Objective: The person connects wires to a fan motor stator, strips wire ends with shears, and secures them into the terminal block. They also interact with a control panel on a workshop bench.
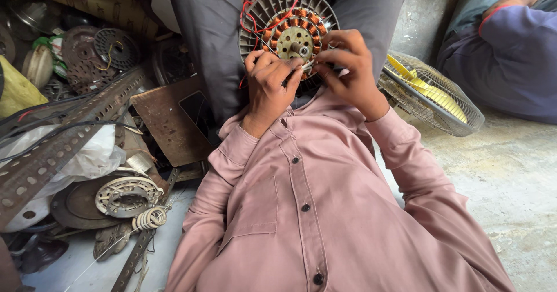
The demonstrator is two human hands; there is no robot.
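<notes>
Both hands work at a round fan motor (pixel 288 34) resting in the person's lap, its copper windings ringed around a central hub. The left hand (pixel 270 86) and right hand (pixel 347 69) pinch close together at its lower edge (what they grip is too small to tell). Red wires (pixel 253 6) trail upward. A yellow-bladed fan guard (pixel 432 95) lies on the concrete floor (pixel 510 176).

One head-worn camera looks steeply down, close over the person's chest, lap and floor.

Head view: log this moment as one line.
left hand: pinching thin part | right hand: on fan motor stator | red wires attached
</notes>
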